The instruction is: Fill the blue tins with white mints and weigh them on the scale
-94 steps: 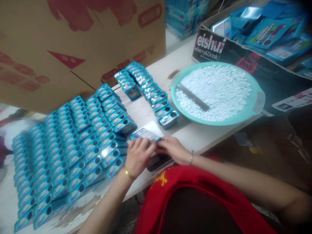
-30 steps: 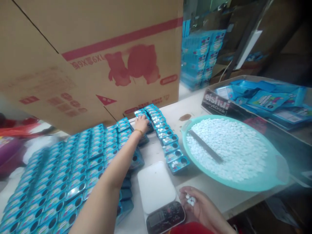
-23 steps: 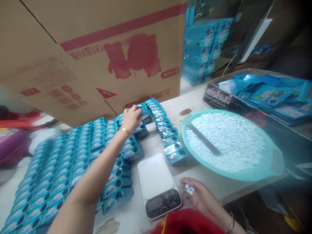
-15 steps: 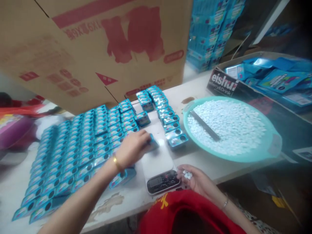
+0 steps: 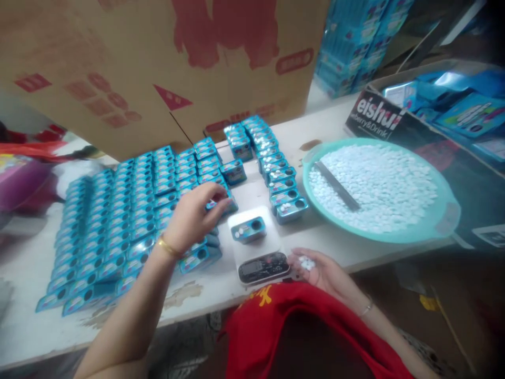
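A small blue tin (image 5: 248, 230) with a round dark hole and a few white tablets on top lies on the white pan of a digital scale (image 5: 263, 267). My left hand (image 5: 197, 213) is to the left of the scale, over the rows of blue tins (image 5: 134, 221); its fingers are curled with a gap to the thumb, and nothing shows between them. Beside the scale's display, my right hand (image 5: 327, 273) is cupped palm up around a small heap of white tablets (image 5: 306, 262).
Right of the scale stands a turquoise basin (image 5: 450, 213) full of white tablets, a dark flat strip (image 5: 337, 185) lying on them. A column of blue tins (image 5: 272, 158) runs beside it. Behind are a large cardboard box (image 5: 130, 68) and an open black carton (image 5: 374, 116) of blue packs.
My left hand has let go of the blue tin on the scale and moved left over the rows. My right hand still holds the tablets. The view has shifted.
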Motion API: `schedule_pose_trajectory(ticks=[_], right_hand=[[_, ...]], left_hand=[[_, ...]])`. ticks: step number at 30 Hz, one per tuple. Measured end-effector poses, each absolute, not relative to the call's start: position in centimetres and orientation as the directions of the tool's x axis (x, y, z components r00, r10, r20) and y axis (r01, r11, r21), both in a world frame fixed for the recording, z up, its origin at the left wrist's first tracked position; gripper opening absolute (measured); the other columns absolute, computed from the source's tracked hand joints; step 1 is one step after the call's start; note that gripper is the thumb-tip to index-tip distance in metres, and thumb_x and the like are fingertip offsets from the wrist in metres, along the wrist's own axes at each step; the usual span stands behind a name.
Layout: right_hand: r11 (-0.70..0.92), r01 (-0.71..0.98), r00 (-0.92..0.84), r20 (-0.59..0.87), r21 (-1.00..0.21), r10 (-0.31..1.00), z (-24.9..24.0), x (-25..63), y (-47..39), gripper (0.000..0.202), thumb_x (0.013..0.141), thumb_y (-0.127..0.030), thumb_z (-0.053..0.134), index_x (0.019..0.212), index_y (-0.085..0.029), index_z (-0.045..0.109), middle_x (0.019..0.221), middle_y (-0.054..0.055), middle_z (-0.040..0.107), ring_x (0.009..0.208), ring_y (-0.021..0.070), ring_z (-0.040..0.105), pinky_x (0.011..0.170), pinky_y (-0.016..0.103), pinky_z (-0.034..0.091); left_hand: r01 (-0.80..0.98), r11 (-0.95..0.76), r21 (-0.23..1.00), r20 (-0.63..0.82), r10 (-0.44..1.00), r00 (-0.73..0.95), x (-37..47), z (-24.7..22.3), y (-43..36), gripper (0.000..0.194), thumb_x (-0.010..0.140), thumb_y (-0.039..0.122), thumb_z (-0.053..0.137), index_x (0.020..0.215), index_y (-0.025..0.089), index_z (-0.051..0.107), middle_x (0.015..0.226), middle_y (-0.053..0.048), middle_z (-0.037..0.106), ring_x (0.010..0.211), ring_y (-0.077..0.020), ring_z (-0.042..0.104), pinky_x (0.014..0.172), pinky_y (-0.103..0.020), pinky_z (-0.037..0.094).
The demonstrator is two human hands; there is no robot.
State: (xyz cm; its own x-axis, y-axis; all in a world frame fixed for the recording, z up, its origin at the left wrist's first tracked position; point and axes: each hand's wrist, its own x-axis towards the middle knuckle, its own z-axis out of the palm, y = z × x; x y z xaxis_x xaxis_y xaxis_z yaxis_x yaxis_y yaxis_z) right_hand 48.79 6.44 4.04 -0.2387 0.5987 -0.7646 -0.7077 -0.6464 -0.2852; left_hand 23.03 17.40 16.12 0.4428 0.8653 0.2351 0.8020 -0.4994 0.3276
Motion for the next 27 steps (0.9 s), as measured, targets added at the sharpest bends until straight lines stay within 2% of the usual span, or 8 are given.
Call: schedule_pose_trajectory(ticks=[5, 12, 16, 20, 24, 27], right_hand=[[-0.655, -0.721, -0.275, -0.773, -0.226, 0.571, 3.7, 49.3, 6.2, 0.020, 0.084, -0.011, 0.053, 0.101, -0.006, 0.063, 0.098, 0.018, 0.072, 0.087, 0.0175, 0.070, 0.078, 0.025, 0.058], [-0.638, -0.754, -0.299, -0.783, -0.157, 0.546, 3.2, 49.4, 6.1, 0.023, 0.083, -0.010, 0.055, 0.105, -0.010, 0.060, 0.096, 0.014, 0.072, 0.083, 0.0158, 0.071, 0.077, 0.024, 0.058], [-0.648, -0.751, -0.332, -0.777, -0.124, 0.534, 3.3, 49.1, 5.9, 0.026, 0.085, -0.012, 0.053, 0.110, -0.011, 0.058, 0.092, 0.012, 0.072, 0.073, 0.0142, 0.070, 0.071, 0.024, 0.059], [-0.641, -0.749, -0.305, -0.771, -0.167, 0.559, 3.6, 48.7, 6.0, 0.025, 0.084, -0.012, 0.055, 0.108, -0.011, 0.059, 0.092, 0.012, 0.072, 0.079, 0.0153, 0.070, 0.076, 0.025, 0.058], [-0.638, -0.743, -0.295, -0.758, -0.201, 0.582, 4.1, 47.8, 6.5, 0.021, 0.083, -0.012, 0.056, 0.103, -0.008, 0.062, 0.096, 0.015, 0.072, 0.089, 0.0171, 0.070, 0.081, 0.024, 0.056], [-0.641, -0.729, -0.305, -0.726, -0.239, 0.617, 5.5, 46.9, 7.2, 0.019, 0.083, -0.012, 0.055, 0.100, -0.009, 0.063, 0.097, 0.014, 0.071, 0.093, 0.0179, 0.069, 0.080, 0.024, 0.056]], left_hand=[[0.826, -0.399, 0.399, 0.205, 0.916, 0.344, 21.5, 15.3, 15.7, 0.022, 0.087, 0.038, 0.053, 0.095, 0.018, 0.059, 0.074, 0.000, 0.060, 0.063, -0.0110, 0.051, 0.061, -0.023, 0.041], [0.845, -0.315, 0.433, 0.109, 0.948, 0.298, 20.2, 13.2, 14.4, 0.025, 0.086, 0.040, 0.052, 0.093, 0.018, 0.062, 0.075, -0.001, 0.062, 0.063, -0.0122, 0.053, 0.060, -0.024, 0.042], [0.826, -0.343, 0.447, 0.091, 0.936, 0.340, 20.3, 13.0, 14.2, 0.023, 0.087, 0.038, 0.051, 0.094, 0.019, 0.062, 0.078, -0.001, 0.064, 0.067, -0.0120, 0.055, 0.064, -0.024, 0.044], [0.777, -0.414, 0.475, 0.061, 0.896, 0.441, 21.1, 12.3, 13.8, 0.028, 0.086, 0.041, 0.054, 0.101, 0.018, 0.060, 0.088, -0.003, 0.063, 0.073, -0.0127, 0.057, 0.069, -0.025, 0.046], [0.781, -0.472, 0.408, 0.048, 0.866, 0.498, 22.4, 10.6, 13.1, 0.059, 0.078, 0.053, 0.062, 0.123, 0.016, 0.048, 0.113, -0.012, 0.058, 0.097, -0.0222, 0.056, 0.084, -0.035, 0.047], [0.790, -0.493, 0.365, 0.130, 0.867, 0.481, 23.5, 9.8, 12.6, 0.065, 0.077, 0.054, 0.063, 0.126, 0.017, 0.044, 0.122, -0.014, 0.054, 0.110, -0.0273, 0.051, 0.093, -0.043, 0.043]])
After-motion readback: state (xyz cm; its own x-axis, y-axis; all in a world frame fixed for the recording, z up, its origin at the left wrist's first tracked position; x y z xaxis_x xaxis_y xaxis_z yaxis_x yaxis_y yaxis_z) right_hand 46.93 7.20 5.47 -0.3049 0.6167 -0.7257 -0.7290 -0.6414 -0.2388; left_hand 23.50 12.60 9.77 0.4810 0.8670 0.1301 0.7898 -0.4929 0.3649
